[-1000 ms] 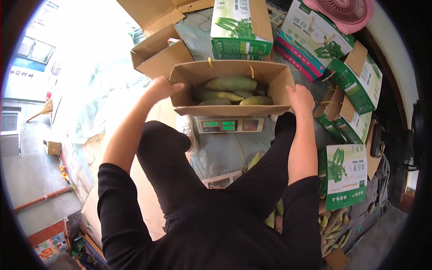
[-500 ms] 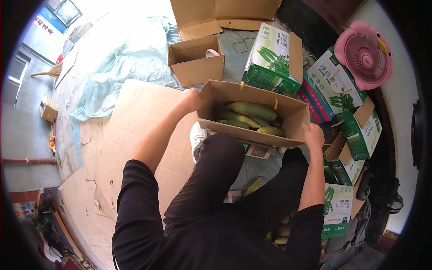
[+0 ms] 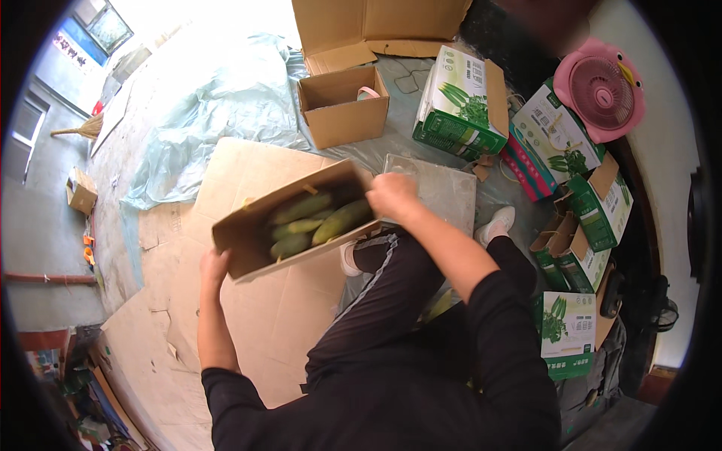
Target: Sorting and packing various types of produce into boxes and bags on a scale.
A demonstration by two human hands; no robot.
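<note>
Both my hands hold an open-topped cardboard box point(image 3: 247, 242) in the air, tilted with its left end lower. Several long green cucumber-like vegetables point(image 3: 342, 220) lie inside it. My left hand point(image 3: 215, 264) grips the box's left end, fingers closed round the wall. At the opposite end, my right hand point(image 3: 392, 197) is closed on the rim, slightly smeared by motion. Below the box is a flattened cardboard sheet point(image 3: 256, 331) on the floor. Just beyond my right hand lies a flat grey square plate point(image 3: 444, 188), like a scale's platform.
An open brown box point(image 3: 346, 124) stands ahead. Green-and-white printed cartons point(image 3: 459, 105) line the right side, with a pink fan point(image 3: 602, 89) behind them. Crumpled clear plastic sheeting point(image 3: 218, 120) covers the floor at the far left. A broom point(image 3: 86, 128) lies farther left.
The box of vegetables has swung left, off the area of the grey plate, and now hangs tilted over the cardboard sheet. Both hands moved left with it, and the plate has come into view.
</note>
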